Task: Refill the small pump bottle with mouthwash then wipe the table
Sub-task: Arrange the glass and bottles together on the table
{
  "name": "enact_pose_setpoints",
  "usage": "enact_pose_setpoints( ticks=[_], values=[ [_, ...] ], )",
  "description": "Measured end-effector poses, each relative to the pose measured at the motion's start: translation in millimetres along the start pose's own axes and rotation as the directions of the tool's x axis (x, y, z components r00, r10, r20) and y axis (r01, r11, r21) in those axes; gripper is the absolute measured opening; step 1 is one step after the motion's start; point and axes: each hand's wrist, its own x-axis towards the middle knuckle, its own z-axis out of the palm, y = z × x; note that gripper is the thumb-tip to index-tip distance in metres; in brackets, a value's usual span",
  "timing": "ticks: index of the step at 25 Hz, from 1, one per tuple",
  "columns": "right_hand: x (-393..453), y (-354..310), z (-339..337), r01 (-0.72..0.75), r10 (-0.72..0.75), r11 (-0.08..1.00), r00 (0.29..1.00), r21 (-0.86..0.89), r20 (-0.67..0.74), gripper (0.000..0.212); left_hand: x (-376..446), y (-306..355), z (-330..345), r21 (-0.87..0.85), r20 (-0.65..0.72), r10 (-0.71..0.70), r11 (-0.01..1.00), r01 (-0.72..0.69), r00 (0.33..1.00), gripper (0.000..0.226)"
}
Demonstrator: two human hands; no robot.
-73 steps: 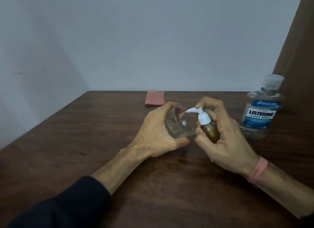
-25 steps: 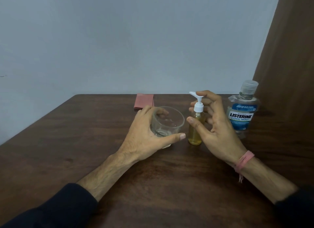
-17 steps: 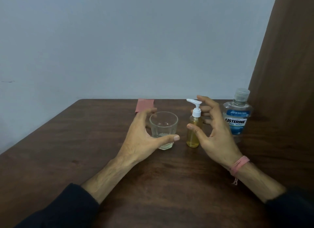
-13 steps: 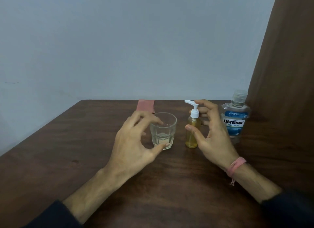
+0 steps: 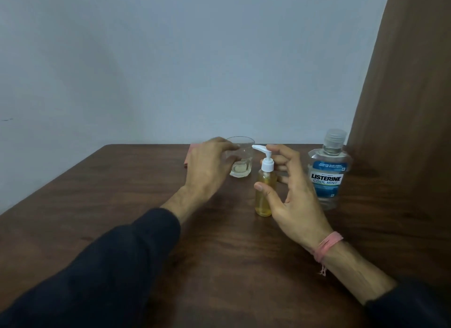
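Observation:
The small pump bottle (image 5: 264, 193), with yellow liquid and a white pump head, stands upright on the brown table (image 5: 122, 205). My right hand (image 5: 292, 200) is cupped loosely around it with fingers spread; the thumb is in front and the fingers behind. A clear glass (image 5: 244, 164) with a little liquid at its bottom stands farther back. My left hand (image 5: 207, 169) reaches to it, fingers on its rim and left side. The Listerine mouthwash bottle (image 5: 327, 173) stands capped at the right. A pink cloth (image 5: 188, 156) lies behind my left hand, mostly hidden.
A pale wall runs along the table's far edge. A brown panel (image 5: 402, 107) rises just right of the mouthwash bottle. Bare tabletop lies at the left and at the front between my arms.
Both hands set the glass and pump bottle down and let go. My left hand then took the glass again, and it now stands farther back, near the cloth. My right hand stays by the pump bottle.

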Motion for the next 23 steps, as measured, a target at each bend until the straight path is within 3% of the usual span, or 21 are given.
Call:
enact_pose_setpoints(
  ticks=[8, 11, 15, 17, 19, 21, 23],
  values=[
    [-1.3, 4.6, 1.1, 0.069, -0.069, 0.997, 0.998, -0.025, -0.011, 0.083, 76.7, -9.0, 66.6, 0.2, 0.108, -0.101, 0.977, 0.078, 0.989, 0.033],
    [-0.8, 6.6, 1.9, 0.058, -0.059, 0.998, 0.998, -0.038, -0.012, 0.089, 82.7, -13.2, 70.1, 0.184, 0.122, -0.12, 0.978, 0.096, 0.985, 0.035],
    [0.5, 8.7, 2.1, 0.066, -0.066, 0.998, 0.998, -0.008, -0.01, 0.086, 50.2, -8.6, 56.5, -0.025, 0.111, -0.133, 0.99, 0.136, 0.985, 0.063],
    [1.0, 9.0, 2.1, 0.061, -0.061, 0.998, 0.998, 0.017, -0.001, 0.084, 15.5, -6.7, 42.1, -0.2, 0.123, -0.098, 0.972, 0.122, 0.987, 0.056],
    [0.7, 7.8, 2.6, 0.046, -0.046, 0.998, 0.999, 0.048, 0.014, 0.084, -23.2, -8.4, 20.7, -0.359, 0.32, -0.045, 0.919, 0.165, 0.946, 0.05],
    [0.9, 4.8, 1.8, 0.024, -0.025, 0.999, 0.999, 0.04, 0.024, 0.085, -56.6, -2.9, -5.5, -0.474, 0.556, 0.041, 0.836, 0.276, 0.83, 0.056],
    [1.9, 2.1, 0.3, -0.02, 0.019, 0.999, 0.999, 0.029, 0.034, 0.087, -74.0, 8.4, -18.2, -0.511, 0.591, 0.088, 0.81, 0.288, 0.802, 0.061]
  ],
)
